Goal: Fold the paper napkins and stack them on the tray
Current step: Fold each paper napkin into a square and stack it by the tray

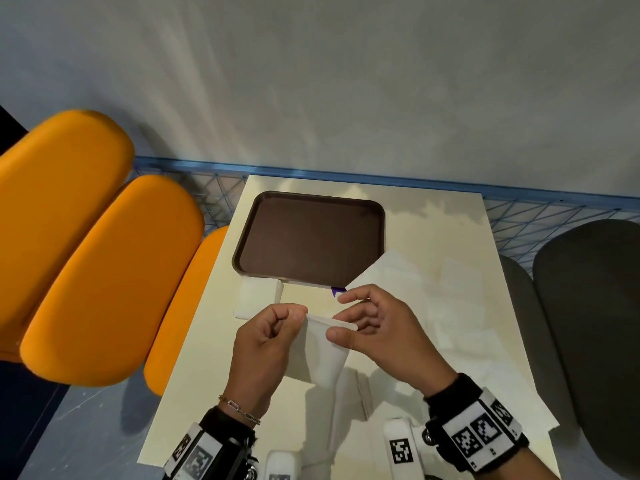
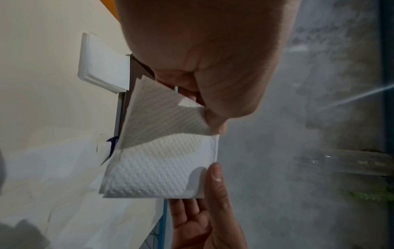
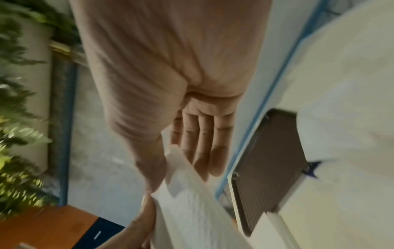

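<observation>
Napkin (image 1: pixel 322 355) hangs above the table (image 1: pixel 433 237), its top edge running left to right, pinched by the left hand (image 1: pixel 266 344) and by the right hand (image 1: pixel 377 327); tray (image 1: pixel 379 216) lies just beyond both.

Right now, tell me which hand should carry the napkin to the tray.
Left. The left hand pinches the napkin firmly, while the right hand only touches its edge with straighter fingers. The tray lies ahead, slightly left, likely an easy reach.
</observation>
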